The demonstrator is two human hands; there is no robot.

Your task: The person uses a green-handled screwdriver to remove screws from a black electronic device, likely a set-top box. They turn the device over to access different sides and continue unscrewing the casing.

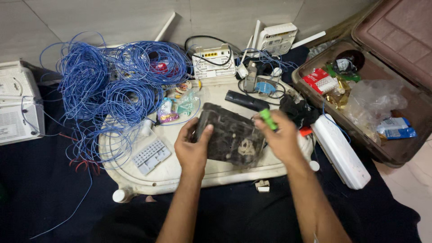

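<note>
The person's left hand (192, 150) grips the left edge of a dusty black router casing (230, 135), thumb laid over its top face. The right hand (280, 137) steadies the casing's right edge while its fingers pinch a small green connector (268, 119) above that corner. The casing is held just over the middle of a white oval tray (175, 173) that serves as the bench.

Open room on the tray is scarce. Its front rim is bare, and a pale grey vented cover (151, 155) lies near the left hand. The left side is overrun by loose coils of blue cable (114, 85) spilling over the rim onto the dark cloth (45, 198) beneath. Behind the casing lie a black handled tool (245, 101), small plastic packets (167, 110) and a black glove (298, 110).

A white power strip (340, 150) lies slanted just beside the right forearm, hemming that side. Beyond it an open brown suitcase (391, 36) holds a red box (320, 80) and clear plastic bags (373, 101). Two white routers (245, 51) stand at the far edge by the tiled wall (112, 18), and a white box-like unit (18, 108) sits at the far left. A small white plug (262, 185) lies on the cloth near the tray's front rim.
</note>
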